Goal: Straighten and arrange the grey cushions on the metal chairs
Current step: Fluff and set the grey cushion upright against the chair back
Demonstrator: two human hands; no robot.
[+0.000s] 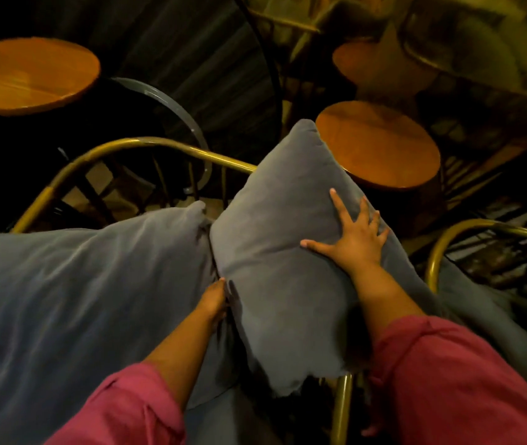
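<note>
Two grey cushions sit on a brass-coloured metal chair (146, 144). The left cushion (72, 293) leans wide against the curved back rail. The right cushion (284, 239) stands tilted, its top corner above the rail. My right hand (352, 236) lies flat on the right cushion's upper right side, fingers spread. My left hand (215, 298) is pushed into the gap between the two cushions, its fingers hidden in the fold. Both forearms wear pink sleeves.
A second metal chair (439, 248) with a grey cushion (480, 303) stands at the right. Round wooden tables are behind: one at far left (27, 75), one close behind the right cushion (381, 149), another farther back (381, 65). A dark metal hoop (188, 123) sits behind the chair.
</note>
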